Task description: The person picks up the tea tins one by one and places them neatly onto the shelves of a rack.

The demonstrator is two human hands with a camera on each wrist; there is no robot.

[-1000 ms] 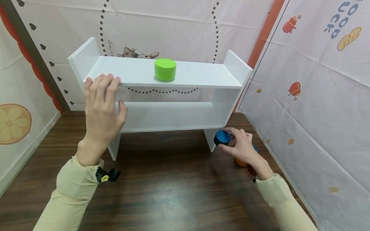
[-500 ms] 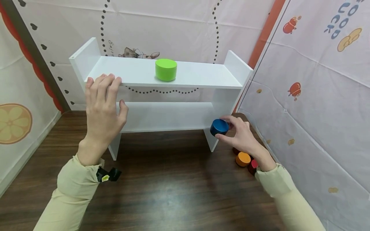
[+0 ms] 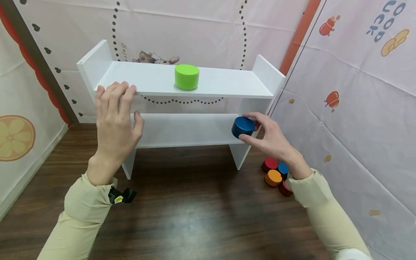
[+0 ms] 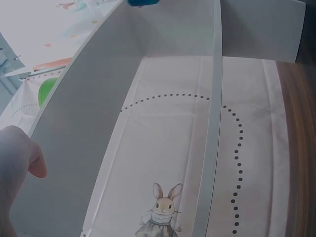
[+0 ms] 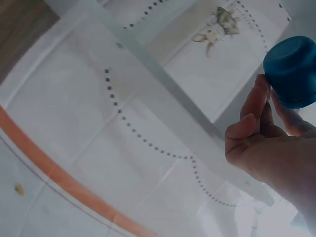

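My right hand (image 3: 273, 139) pinches a blue cylinder-shaped block (image 3: 243, 126) between thumb and fingers, in front of the right end of the lower shelf board (image 3: 188, 130). The right wrist view shows the same blue block (image 5: 291, 74) at the fingertips. At the left, my left hand (image 3: 113, 126) grips the front edge of the white shelf unit's upper board (image 3: 143, 77), fingertips over the top and thumb below. The left wrist view shows my left thumb (image 4: 37, 163) reaching past the board's edge. A bright green round block (image 3: 186, 77) stands on the upper board.
Several round blocks stand on the brown table (image 3: 182, 202) right of the shelf, under my right forearm: a red one (image 3: 269, 164), an orange one (image 3: 273, 178), a blue one (image 3: 283, 168) and another red one (image 3: 286, 188). Printed cloth (image 3: 341, 119) hangs close behind and beside the unit.
My right hand has lifted the blue block up and slightly left, from near the shelf's right foot to the lower board's height. The blocks on the table came into fuller view. The left hand stays put.
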